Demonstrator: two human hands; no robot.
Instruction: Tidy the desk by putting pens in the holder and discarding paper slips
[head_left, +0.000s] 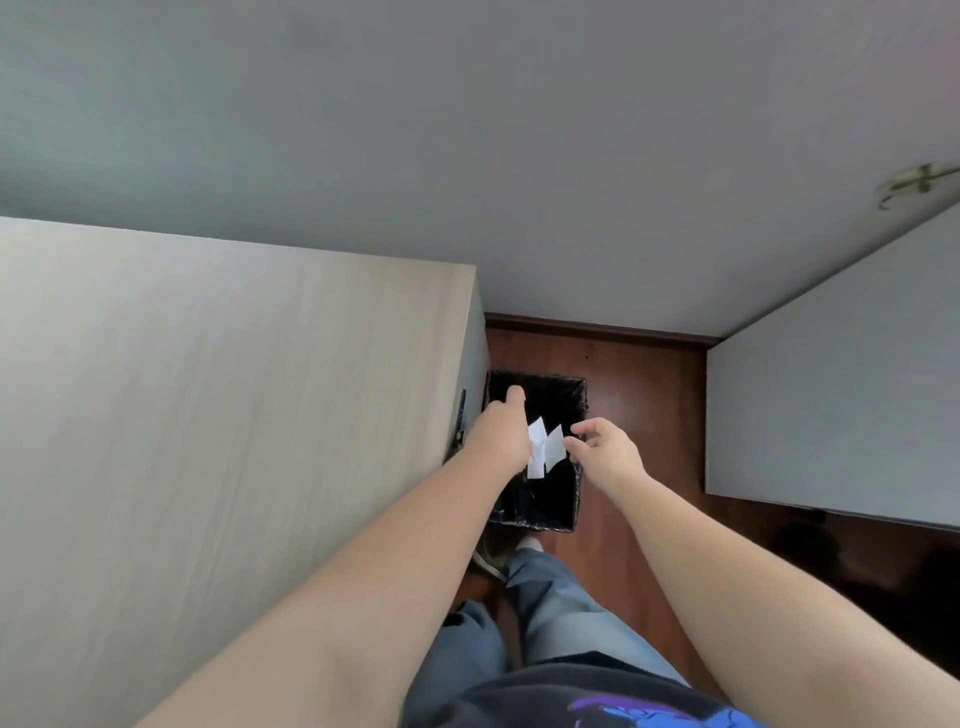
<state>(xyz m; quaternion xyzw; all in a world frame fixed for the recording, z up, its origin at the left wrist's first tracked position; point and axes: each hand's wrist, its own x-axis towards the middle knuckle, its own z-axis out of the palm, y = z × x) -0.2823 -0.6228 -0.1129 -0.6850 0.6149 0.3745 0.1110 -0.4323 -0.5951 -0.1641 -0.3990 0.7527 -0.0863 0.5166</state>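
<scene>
White paper slips (545, 449) hang over the open black waste bin (558, 499), which stands on the floor beside the desk. My left hand (498, 436) reaches over the bin with its thumb stretched forward. The slips touch its right edge, and its fingers are hidden under the hand, so I cannot tell whether it holds them. My right hand (605, 452) is just right of the slips, thumb and fingers apart, with nothing in its grip. No pens or pen holder are in view.
The light wooden desk top (208, 415) fills the left side, its edge right next to the bin. A white cabinet panel (841, 405) stands to the right. Brown wooden floor (639, 395) lies between them. My legs and shoes are below the bin.
</scene>
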